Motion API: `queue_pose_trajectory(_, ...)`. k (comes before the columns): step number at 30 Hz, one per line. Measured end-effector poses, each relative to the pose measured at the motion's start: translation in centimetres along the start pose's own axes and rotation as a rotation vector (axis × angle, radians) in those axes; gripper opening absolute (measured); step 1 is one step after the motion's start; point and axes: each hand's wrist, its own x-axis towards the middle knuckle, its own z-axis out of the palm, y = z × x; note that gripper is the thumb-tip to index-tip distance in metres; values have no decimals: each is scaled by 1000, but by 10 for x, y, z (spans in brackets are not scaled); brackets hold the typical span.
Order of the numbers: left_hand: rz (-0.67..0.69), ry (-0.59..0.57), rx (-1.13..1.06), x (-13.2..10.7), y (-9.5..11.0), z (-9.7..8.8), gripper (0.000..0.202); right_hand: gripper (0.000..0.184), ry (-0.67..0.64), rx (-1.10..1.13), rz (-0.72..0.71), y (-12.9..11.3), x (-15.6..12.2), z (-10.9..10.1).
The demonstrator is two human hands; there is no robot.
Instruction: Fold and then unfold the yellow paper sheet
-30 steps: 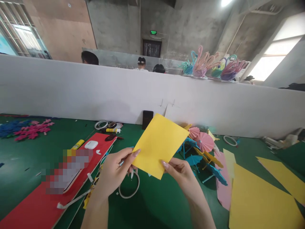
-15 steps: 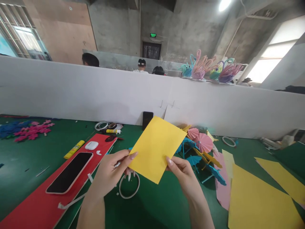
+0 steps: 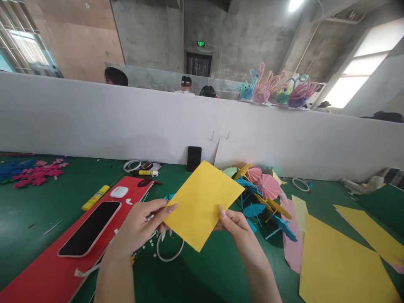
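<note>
A yellow sheet of paper (image 3: 202,206) is held up above the green table, turned so one corner points down toward me. My left hand (image 3: 147,221) pinches its left corner between thumb and fingers. On the opposite side, my right hand (image 3: 235,223) grips the lower right edge, thumb on the front. Under the paper and close to my left hand lies a white tape ring (image 3: 170,259), partly hidden, with small white scraps near it. Beyond my right hand stands a cluster of small paper umbrellas (image 3: 267,187) in pink, blue and yellow.
A phone (image 3: 90,229) and a white earbud case (image 3: 119,192) rest on a red board (image 3: 41,269) at left, beside a yellow glue stick (image 3: 95,198). Large yellow sheets (image 3: 341,261) lie at right. A white partition (image 3: 94,118) closes off the back; people sit beyond it.
The yellow paper has tilted and turned slightly, its lower corner shifting left and down. Both hands still grip it. The whole view has shifted a little.
</note>
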Motion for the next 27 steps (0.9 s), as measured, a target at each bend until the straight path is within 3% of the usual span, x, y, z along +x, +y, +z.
queue_pose_trajectory(2,-6,-18,-12,0,0,0,31,36,16,-23,-17,-1,-1,-3)
queue_pose_trajectory(7,-15,-43,0,1,0,1,29,14,141,-46,-97,-6,2,-4)
queue_pose_trajectory(11,0,-57,28,1,-1,1,31,34,217,-40,-119,-9,5,-1)
queue_pose_trajectory(15,17,-79,63,0,-1,1,31,39,266,-37,-135,-9,4,-1)
queue_pose_trajectory(22,20,-56,82,0,-2,1,33,27,414,-52,-218,-10,7,-5)
queue_pose_trajectory(27,14,-45,75,-2,2,-1,33,25,375,-54,-202,-15,4,-4)
